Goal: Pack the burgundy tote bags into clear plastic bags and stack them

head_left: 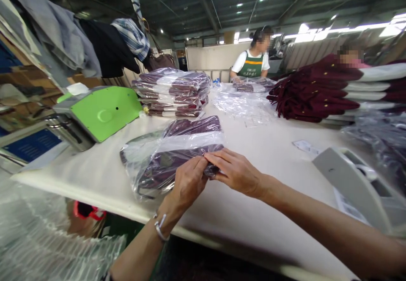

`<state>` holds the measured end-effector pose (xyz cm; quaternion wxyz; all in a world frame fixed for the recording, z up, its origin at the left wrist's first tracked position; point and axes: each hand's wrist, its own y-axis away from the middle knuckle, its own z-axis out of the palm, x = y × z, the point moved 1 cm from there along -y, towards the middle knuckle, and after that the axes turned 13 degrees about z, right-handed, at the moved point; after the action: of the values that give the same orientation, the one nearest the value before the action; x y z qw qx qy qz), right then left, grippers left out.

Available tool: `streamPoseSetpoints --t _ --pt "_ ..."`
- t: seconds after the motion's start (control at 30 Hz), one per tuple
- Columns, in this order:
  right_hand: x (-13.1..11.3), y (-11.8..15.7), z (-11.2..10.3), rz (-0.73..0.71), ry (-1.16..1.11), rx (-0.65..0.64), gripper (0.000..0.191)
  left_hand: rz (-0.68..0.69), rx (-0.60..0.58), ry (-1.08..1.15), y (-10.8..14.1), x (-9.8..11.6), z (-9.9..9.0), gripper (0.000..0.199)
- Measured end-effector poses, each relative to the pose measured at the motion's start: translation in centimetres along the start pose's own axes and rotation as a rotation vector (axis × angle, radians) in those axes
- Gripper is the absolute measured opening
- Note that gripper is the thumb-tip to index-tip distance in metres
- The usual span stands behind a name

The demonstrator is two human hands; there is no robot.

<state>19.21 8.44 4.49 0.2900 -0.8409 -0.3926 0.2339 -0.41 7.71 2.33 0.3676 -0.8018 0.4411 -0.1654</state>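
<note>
A folded maroon garment in a clear plastic bag point(171, 156) lies on the white table in front of me, a pale band across it. My left hand point(190, 177), with a silver bracelet on its wrist, is closed on the near right edge of the bag. Right beside it, my right hand point(233, 171) pinches the same edge, the fingertips of both hands almost meeting. Exactly what part of the plastic sits between the fingers is hidden.
Stacked bagged garments point(174, 92) stand behind, next to a green machine point(106, 109). A grey tape dispenser point(355, 183) is at right, below a maroon garment pile point(317, 88). Across the table is a person in a green apron point(253, 66). Loose plastic bags point(244, 103) lie at the far side.
</note>
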Motion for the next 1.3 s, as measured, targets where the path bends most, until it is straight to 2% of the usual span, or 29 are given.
streamPoseSetpoints --t 0.1,0.2,0.23,0.3,0.43,0.53,0.67,0.77,0.83,0.97,1.1,1.17,1.3 --pt "-0.7 -0.1 0.2 0.017 0.011 0.052 0.046 -0.105 -0.005 0.067 0.1 0.0 0.1 0.023" --pt "-0.8 0.1 0.4 0.039 -0.005 0.062 0.033 -0.277 -0.013 0.070 0.2 0.2 0.2 0.029" --pt "-0.8 0.3 0.5 0.053 -0.012 0.061 0.030 -0.297 -0.021 0.051 0.3 0.3 0.2 0.031" --pt "-0.8 0.8 0.8 0.078 -0.022 0.071 0.023 -0.227 -0.035 -0.006 0.7 0.6 0.2 0.029" --pt "-0.8 2.5 1.6 0.124 0.013 0.091 0.016 0.027 -0.025 -0.134 2.1 0.7 0.7 0.028" --pt "-0.4 3.6 2.5 0.128 0.105 0.063 0.018 0.129 -0.034 -0.177 3.4 -0.1 1.9 0.035" --pt "0.5 4.7 3.4 0.130 0.203 0.005 0.021 0.234 -0.106 -0.191 5.0 -1.2 3.6 0.046" --pt "0.9 5.3 3.8 0.130 0.216 -0.006 0.024 0.259 -0.139 -0.201 5.7 -2.1 4.3 0.039" --pt "1.0 5.6 3.9 0.161 0.204 -0.005 0.028 0.285 -0.112 -0.185 5.7 -2.7 4.7 0.032" --pt "1.5 6.2 3.8 0.193 0.198 -0.031 0.040 0.334 -0.050 -0.117 5.1 -2.9 5.7 0.031" --pt "1.8 6.5 3.8 0.198 0.197 -0.038 0.028 0.264 -0.036 -0.109 4.9 -2.4 6.4 0.036" --pt "2.0 6.8 4.0 0.222 0.184 -0.016 0.023 0.274 -0.041 -0.120 5.1 -2.3 6.5 0.037" --pt "1.9 7.4 4.4 0.241 0.214 -0.042 0.021 0.217 -0.056 -0.033 5.8 -1.9 6.5 0.048"
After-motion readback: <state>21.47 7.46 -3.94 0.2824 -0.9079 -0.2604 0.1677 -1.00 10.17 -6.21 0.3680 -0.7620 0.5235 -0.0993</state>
